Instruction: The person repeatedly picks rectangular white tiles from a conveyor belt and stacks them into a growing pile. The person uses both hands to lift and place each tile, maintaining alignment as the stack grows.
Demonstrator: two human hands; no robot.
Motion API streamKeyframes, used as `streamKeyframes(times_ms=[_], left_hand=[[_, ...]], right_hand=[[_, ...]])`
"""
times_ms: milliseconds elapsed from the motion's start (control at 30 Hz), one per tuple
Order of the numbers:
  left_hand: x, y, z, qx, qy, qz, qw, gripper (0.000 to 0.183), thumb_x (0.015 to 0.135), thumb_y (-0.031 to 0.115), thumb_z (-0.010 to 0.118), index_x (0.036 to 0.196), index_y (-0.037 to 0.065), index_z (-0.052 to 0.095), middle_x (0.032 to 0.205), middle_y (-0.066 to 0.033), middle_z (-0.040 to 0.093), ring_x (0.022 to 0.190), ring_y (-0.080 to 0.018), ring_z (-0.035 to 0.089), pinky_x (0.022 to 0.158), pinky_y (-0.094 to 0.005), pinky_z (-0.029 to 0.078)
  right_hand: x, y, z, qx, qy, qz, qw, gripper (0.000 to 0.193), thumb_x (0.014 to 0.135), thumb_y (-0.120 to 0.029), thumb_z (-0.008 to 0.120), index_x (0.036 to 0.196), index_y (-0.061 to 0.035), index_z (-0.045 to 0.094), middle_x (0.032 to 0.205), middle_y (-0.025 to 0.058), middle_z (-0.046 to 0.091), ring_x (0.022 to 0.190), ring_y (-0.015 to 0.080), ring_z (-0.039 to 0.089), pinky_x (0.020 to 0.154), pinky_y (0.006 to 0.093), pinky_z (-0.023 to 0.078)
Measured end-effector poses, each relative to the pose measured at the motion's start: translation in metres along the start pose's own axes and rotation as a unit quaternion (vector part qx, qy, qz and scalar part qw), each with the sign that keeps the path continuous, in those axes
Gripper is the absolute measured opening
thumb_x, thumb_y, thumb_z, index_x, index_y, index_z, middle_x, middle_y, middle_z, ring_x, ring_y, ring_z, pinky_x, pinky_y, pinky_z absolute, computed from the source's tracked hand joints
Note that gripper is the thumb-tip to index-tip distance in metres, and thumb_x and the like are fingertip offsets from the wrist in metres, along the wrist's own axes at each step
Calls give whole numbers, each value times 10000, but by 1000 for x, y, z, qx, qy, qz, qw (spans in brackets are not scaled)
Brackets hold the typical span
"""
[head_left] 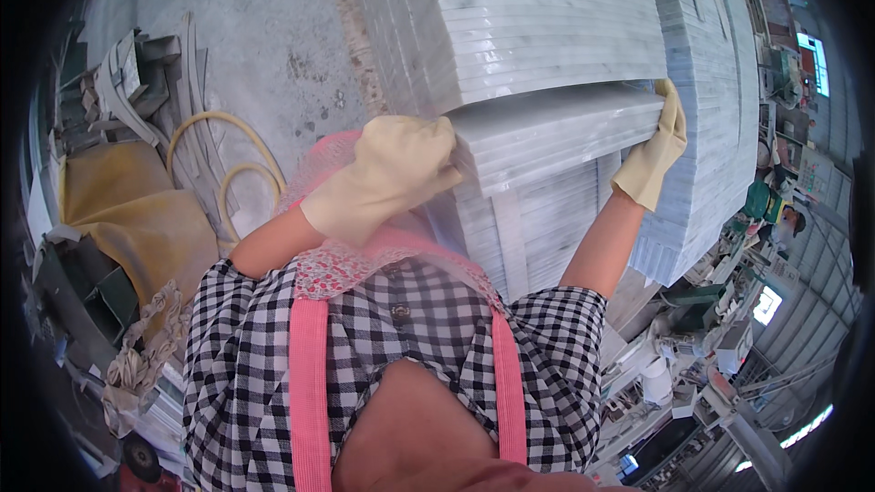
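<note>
Several grey-white marble slabs [565, 141] lie in a low layer in front of me, their long polished edges toward me. Cream rubber gloves cover both hands. My left hand [394, 169] is closed at the left end of the top slab, its fingers curled and partly hidden. At the opposite end, my right hand [658, 150] wraps round the corner, with the fingertips out of sight behind it. Just beyond stands a taller stack of marble slabs [556, 23], with a dark gap between it and the top slab.
Another tall marble stack [702, 128] rises close by my right hand. On the left are a yellow hose [219, 118], a yellow-brown sheet [137, 191] and scrap strips [118, 82] on the concrete floor [246, 27]. A person [786, 230] is far off at the right.
</note>
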State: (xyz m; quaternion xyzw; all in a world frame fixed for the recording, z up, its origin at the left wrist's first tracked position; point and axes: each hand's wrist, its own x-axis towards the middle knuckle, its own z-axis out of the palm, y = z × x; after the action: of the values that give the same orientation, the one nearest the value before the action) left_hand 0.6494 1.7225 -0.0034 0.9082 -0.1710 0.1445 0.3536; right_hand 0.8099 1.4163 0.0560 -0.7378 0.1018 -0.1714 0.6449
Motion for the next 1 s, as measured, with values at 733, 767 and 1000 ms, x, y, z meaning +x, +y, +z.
streamKeyframes(times_ms=[733, 767, 1000], left_hand=[[-26, -18, -37, -115, -140, -210, 961, 307, 906, 292, 679, 1029, 13, 709, 807, -111, 717, 754, -179, 692, 722, -307, 532], [-32, -29, -41, -131, -126, -233, 955, 313, 913, 288, 666, 1051, 10, 707, 814, -104, 722, 776, -166, 697, 741, -302, 532], [-59, -85, -42, -188, -145, -375, 896, 419, 918, 335, 626, 1215, 42, 666, 1074, -155, 735, 1005, -270, 707, 882, -350, 533]], right_hand=[[42, -3, 3, -260, -68, -104, 958, 620, 1000, -474, 512, 1431, -27, 513, 1458, 166, 522, 1368, 300, 469, 1120, 358, 351], [42, -10, 8, -287, -32, -122, 950, 632, 1002, -477, 508, 1445, -27, 494, 1484, 177, 495, 1387, 315, 449, 1130, 371, 342], [40, -110, 29, -369, -104, -437, 813, 595, 1019, -455, 429, 1484, -84, 436, 1507, 198, 447, 1399, 359, 409, 1103, 436, 350]])
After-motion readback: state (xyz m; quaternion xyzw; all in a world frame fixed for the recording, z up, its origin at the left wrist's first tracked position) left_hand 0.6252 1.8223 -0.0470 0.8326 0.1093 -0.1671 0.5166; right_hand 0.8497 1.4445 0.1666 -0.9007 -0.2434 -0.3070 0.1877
